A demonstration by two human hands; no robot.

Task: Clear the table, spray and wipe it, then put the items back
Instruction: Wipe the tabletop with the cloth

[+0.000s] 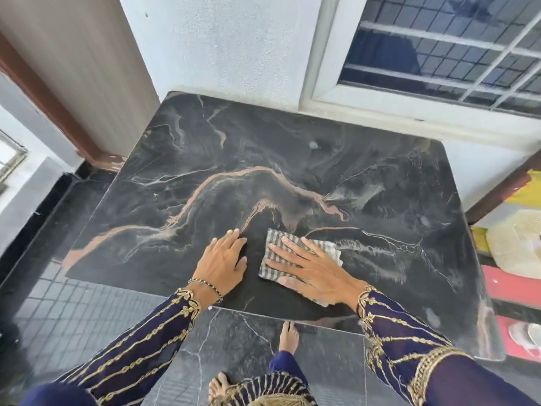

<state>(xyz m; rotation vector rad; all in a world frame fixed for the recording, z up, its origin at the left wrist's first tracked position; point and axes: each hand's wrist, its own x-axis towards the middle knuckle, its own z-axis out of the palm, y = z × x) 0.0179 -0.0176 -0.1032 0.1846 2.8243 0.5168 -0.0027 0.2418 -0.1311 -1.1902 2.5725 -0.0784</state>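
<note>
A black marble table (pixel 263 159) with pink and white veins fills the middle of the view, pushed against a white wall. A folded grey-and-white checked cloth (pixel 276 250) lies near the table's front edge. My right hand (pixel 310 268) presses flat on that cloth with its fingers spread and straight. My left hand (pixel 224 259) rests flat on the bare stone just left of the cloth, fingers straight. Faint wet streaks show on the right part of the top.
A window (pixel 439 51) with a white frame sits behind the table on the right. A brown-edged door (pixel 67 68) stands at the left. Coloured mats (pixel 512 285) and a pale plastic basket (pixel 515 241) lie on the floor to the right. My bare feet (pixel 288 335) stand on dark tiles.
</note>
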